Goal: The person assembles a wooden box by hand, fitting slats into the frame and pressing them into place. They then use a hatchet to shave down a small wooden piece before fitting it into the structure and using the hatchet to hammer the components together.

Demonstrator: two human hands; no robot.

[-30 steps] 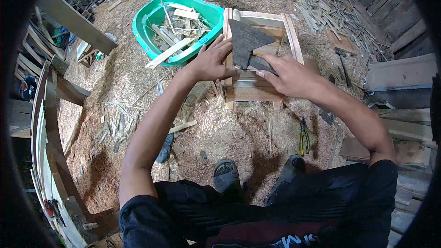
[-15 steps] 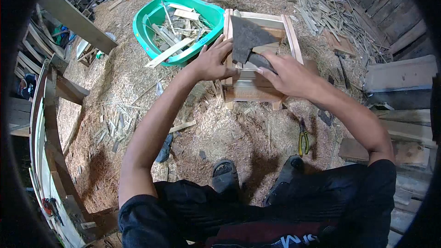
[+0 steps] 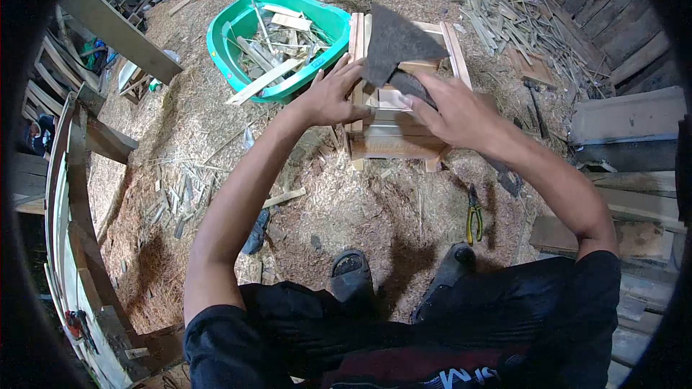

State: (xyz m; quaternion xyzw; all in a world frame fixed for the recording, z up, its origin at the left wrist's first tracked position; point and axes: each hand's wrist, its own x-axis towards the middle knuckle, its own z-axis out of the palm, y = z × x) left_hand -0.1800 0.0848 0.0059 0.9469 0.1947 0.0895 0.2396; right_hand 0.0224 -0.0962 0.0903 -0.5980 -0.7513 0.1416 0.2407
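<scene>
While hands (image 3: 458, 114) touch frame (image 3: 402, 147) and axe (image 3: 398, 43), green tub (image 3: 329, 23) holds wood scraps (image 3: 291, 21).

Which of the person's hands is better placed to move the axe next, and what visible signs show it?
Probably the right hand: it grips the axe, while the left hand lies spread on the wooden frame.

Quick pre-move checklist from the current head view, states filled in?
1. Grip on axe: ok, right hand closed around its handle.
2. Left hand well away from blade: not ok, its fingers appear close beside it; depth gap unclear.
3. Wooden frame upright on the floor: ok.
4. Frame joints sound: cannot tell, hands and blade cover part.
5. Pliers not underfoot: ok, lying on the floor just ahead of the right sandal.
</scene>
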